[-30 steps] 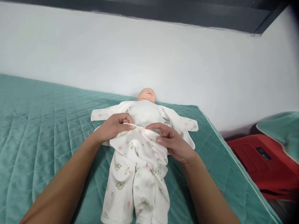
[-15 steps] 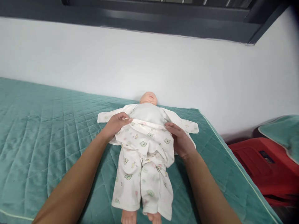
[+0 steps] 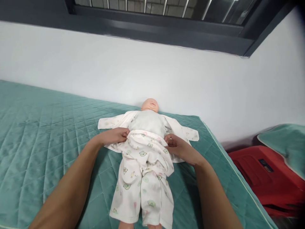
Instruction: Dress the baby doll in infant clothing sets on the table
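Observation:
A baby doll (image 3: pixel 149 105) lies on its back, head toward the wall, its feet cut off by the lower edge of the view. It wears white printed pants (image 3: pixel 145 165) pulled up to the waist. A printed white jacket (image 3: pixel 177 127) spreads open around its pale cloth torso (image 3: pixel 148 121). My left hand (image 3: pixel 116 135) is closed at the left end of the waistband, fingers pinching the fabric. At the other end, my right hand (image 3: pixel 177 146) has its fingers curled on the pants' waistband, thumb and fingertips together.
Green quilted bedding (image 3: pixel 59 127) covers the bed. A white wall (image 3: pixel 119 70) rises behind the doll's head, below a dark-framed barred window (image 3: pixel 162 28). To the right stands a red plastic chair (image 3: pixel 257 175) with green cloth (image 3: pixel 288 143) over it.
My left hand has shifted from the front of the waistband out to its left side. My right fingers have curled tighter at the right side. The view has tilted up slightly.

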The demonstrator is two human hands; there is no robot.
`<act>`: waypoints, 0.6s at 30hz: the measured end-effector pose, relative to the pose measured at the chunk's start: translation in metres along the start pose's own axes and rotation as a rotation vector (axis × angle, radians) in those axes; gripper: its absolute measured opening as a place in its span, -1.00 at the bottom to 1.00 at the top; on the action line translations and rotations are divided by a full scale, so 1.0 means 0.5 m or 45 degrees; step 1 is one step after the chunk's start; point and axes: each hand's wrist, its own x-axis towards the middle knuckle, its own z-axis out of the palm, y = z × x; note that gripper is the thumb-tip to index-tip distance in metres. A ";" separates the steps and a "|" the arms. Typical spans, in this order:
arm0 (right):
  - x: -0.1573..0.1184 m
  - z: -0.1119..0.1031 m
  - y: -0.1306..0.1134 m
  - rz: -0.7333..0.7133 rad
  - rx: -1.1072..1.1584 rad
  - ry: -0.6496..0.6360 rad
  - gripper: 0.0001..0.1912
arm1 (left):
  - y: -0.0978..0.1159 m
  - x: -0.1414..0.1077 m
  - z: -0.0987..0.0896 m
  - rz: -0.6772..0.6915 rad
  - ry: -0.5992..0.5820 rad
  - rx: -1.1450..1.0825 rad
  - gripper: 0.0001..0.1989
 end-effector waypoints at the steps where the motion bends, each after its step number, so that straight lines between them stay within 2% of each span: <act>1: 0.002 0.003 0.002 -0.002 -0.030 0.028 -0.66 | 0.004 0.001 0.004 -0.006 0.028 0.012 -0.80; 4: 0.014 0.013 0.012 0.037 -0.128 0.176 -0.70 | 0.012 0.004 0.014 -0.053 0.125 0.092 -0.82; 7: 0.028 0.022 0.024 0.151 -0.187 0.351 -0.73 | 0.012 0.008 0.019 -0.099 0.183 0.176 -0.81; 10: 0.037 0.027 0.028 0.213 -0.380 0.463 -0.76 | 0.010 0.013 0.023 -0.079 0.229 0.184 -0.78; 14: 0.035 0.031 0.016 0.114 -0.630 0.468 -0.80 | 0.014 0.013 0.027 0.016 0.257 0.195 -0.83; 16: 0.031 0.033 0.010 0.050 -0.572 0.417 -0.80 | 0.019 0.010 0.028 0.054 0.224 0.175 -0.86; 18: 0.026 0.035 0.008 0.007 -0.383 0.364 -0.79 | 0.021 0.007 0.030 0.087 0.214 0.116 -0.86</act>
